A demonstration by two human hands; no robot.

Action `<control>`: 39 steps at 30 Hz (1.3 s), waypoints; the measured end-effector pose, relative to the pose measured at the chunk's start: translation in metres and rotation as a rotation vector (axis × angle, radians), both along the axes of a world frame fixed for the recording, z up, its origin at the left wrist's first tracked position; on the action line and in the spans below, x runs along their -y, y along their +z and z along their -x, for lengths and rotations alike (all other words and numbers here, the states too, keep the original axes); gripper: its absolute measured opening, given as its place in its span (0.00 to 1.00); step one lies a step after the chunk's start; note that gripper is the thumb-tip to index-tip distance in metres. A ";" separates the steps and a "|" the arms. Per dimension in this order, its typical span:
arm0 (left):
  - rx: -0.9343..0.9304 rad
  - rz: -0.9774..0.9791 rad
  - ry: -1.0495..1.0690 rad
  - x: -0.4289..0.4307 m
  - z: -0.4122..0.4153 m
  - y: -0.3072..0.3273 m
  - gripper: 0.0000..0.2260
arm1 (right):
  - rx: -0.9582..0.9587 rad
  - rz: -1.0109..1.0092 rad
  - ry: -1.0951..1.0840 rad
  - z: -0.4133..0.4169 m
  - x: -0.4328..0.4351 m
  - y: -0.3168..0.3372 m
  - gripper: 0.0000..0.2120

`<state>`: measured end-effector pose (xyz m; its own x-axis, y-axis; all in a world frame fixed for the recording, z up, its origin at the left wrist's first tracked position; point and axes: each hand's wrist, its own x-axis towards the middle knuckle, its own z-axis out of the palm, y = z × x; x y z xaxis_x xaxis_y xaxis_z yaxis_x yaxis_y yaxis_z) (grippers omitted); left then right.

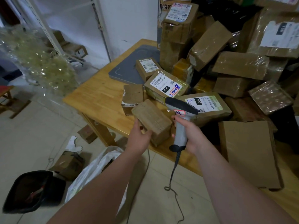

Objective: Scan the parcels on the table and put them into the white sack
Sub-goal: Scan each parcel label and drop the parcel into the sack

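Small brown parcel (152,121) and scanner (181,109), both in hand.
Fingers (146,134) of the left hand (139,137) curl round the parcel's near end; right hand (191,135) wraps the scanner grip. Both over the worktop (97,97) near edge; piled parcels (239,65) crowd its far side; white sack (95,167) on floor below that edge.

- We are looking through a single camera worn on the head, so no second view is sharing any part of the scene.
- We are facing forward and steeply down, standing at the near corner of the wooden table (100,101).
- We are working close in: both forearms are entering from the bottom edge, and the left hand (139,135), the small parcel (153,120), the right hand (190,133) and the scanner (181,107) are filling the centre.
- Our wide lens is taking in the tiled floor (32,126) and white sack (97,165) at near left, and the parcel heap (239,65) at far right.
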<state>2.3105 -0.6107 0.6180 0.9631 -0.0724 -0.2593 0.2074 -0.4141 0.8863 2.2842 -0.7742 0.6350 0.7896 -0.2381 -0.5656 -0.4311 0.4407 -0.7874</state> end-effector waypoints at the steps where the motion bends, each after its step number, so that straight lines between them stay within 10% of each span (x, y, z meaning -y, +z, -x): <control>1: -0.008 0.006 -0.003 -0.003 0.000 0.000 0.28 | 0.000 0.000 0.017 0.001 -0.002 -0.001 0.23; 8: -0.145 0.013 -0.020 -0.015 0.009 -0.001 0.47 | 0.033 -0.085 0.156 0.024 -0.028 0.001 0.15; 16: -0.460 0.508 0.169 -0.054 0.015 -0.003 0.23 | 0.086 0.111 0.095 0.045 -0.016 0.041 0.16; 24: -0.360 0.620 0.059 -0.076 0.033 0.013 0.15 | 0.124 0.315 0.256 0.066 -0.020 0.082 0.11; 39: -0.272 0.720 0.015 -0.104 0.049 0.014 0.34 | 0.123 0.259 0.287 0.082 -0.059 0.104 0.11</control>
<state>2.2613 -0.5062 0.6318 0.8744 -0.3007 -0.3808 0.4575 0.2500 0.8533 2.2024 -0.7148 0.7393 0.9028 -0.1205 -0.4128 -0.4033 0.0962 -0.9100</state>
